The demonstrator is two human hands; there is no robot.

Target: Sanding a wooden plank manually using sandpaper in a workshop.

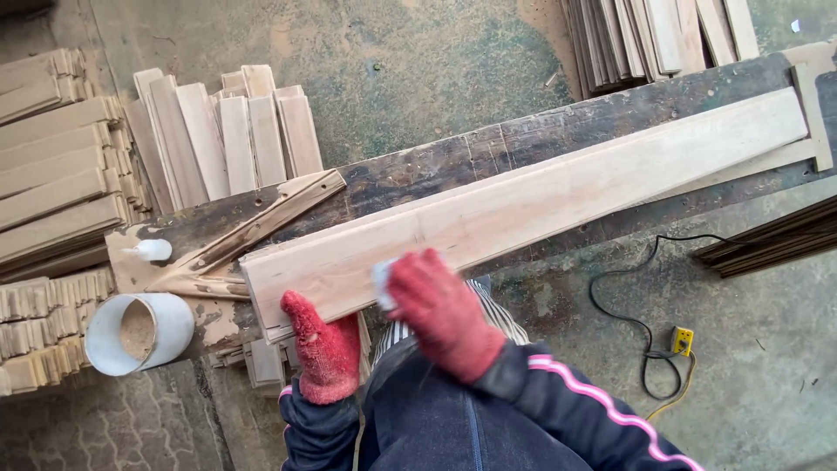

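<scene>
A long pale wooden board (540,196) lies lengthwise on a dark, worn workbench (418,170). My left hand (324,347), in a red glove, grips the board's near left edge with the thumb up against its side. My right hand (440,310), also in a red glove, presses a small whitish pad (382,283) onto the board's near end; most of the pad is hidden by the glove.
A white pipe section (139,333) with sawdust inside and a small white glue bottle (150,250) sit at the bench's left end. Stacks of short wooden slats (222,135) lie on the floor to the left and top right. A black cable and yellow switch box (682,340) lie at right.
</scene>
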